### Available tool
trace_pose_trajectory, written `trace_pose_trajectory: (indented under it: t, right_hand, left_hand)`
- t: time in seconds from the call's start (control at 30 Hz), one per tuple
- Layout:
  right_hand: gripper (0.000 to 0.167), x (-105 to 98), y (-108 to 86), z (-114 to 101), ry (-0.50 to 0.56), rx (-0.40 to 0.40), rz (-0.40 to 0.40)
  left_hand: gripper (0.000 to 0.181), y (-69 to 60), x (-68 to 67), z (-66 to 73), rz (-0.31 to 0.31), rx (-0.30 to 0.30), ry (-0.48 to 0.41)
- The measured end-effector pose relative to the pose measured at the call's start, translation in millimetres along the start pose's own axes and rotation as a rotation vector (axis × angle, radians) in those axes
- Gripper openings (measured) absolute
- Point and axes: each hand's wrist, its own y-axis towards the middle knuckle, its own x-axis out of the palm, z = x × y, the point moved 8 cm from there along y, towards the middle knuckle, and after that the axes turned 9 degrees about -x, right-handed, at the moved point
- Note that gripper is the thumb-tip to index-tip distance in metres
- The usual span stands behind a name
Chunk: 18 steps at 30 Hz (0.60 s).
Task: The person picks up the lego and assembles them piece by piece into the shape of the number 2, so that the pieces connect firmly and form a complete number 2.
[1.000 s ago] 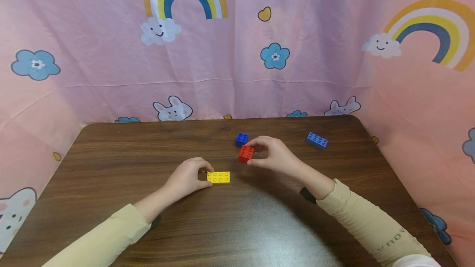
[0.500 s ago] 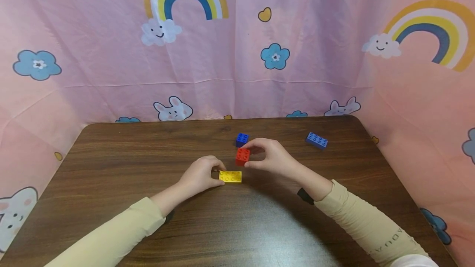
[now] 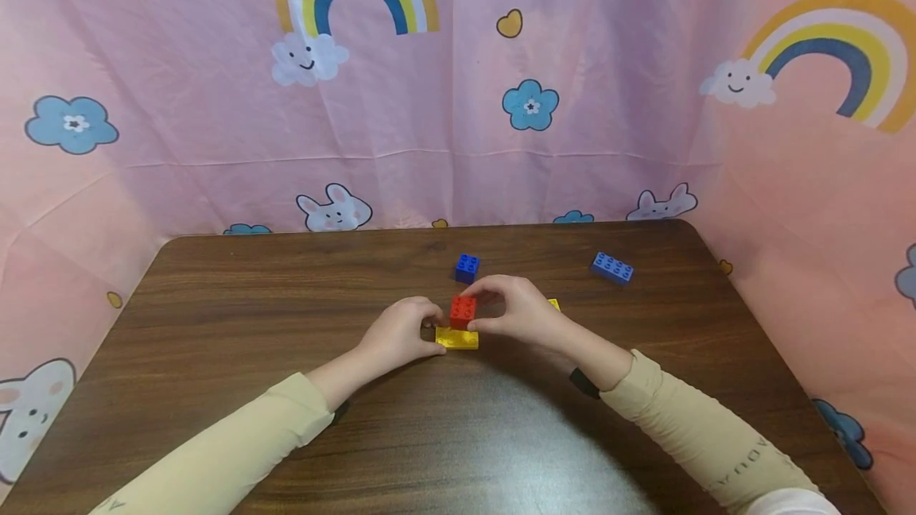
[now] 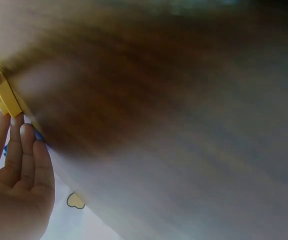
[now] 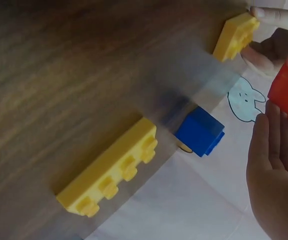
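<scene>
At lower centre frame, my left hand (image 3: 401, 331) pinches a yellow brick (image 3: 459, 339). Slightly higher, my right hand (image 3: 521, 311) grips a red brick (image 3: 463, 310).

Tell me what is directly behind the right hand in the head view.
A small part of a yellow block shows past the right hand, which covers the rest; anything else behind it is hidden.

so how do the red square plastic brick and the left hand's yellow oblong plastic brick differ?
The red brick is square-topped; the yellow brick is longer. The right hand pinches the red brick; the left hand pinches the yellow brick. Both are studded on top.
</scene>
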Motion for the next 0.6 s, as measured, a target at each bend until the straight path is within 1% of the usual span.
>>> trace_pose_trajectory:
  t: [0.17, 0.4, 0.6]
  right_hand:
    - [0.037, 10.6, -0.1, 5.5, 0.030, 0.021, -0.025]
    - [0.037, 20.7, 0.6, 8.2, 0.025, 0.033, -0.052]
    - [0.038, 24.6, 1.2, 12.6, 0.039, 0.057, -0.063]
  left_hand:
    - [0.038, 0.9, 0.7, 2.2, 0.002, 0.001, 0.006]
    - [0.039, 2.7, 3.0, 1.6, 0.007, -0.011, 0.007]
    - [0.040, 2.1, 2.5, 1.4, -0.026, 0.000, -0.031]
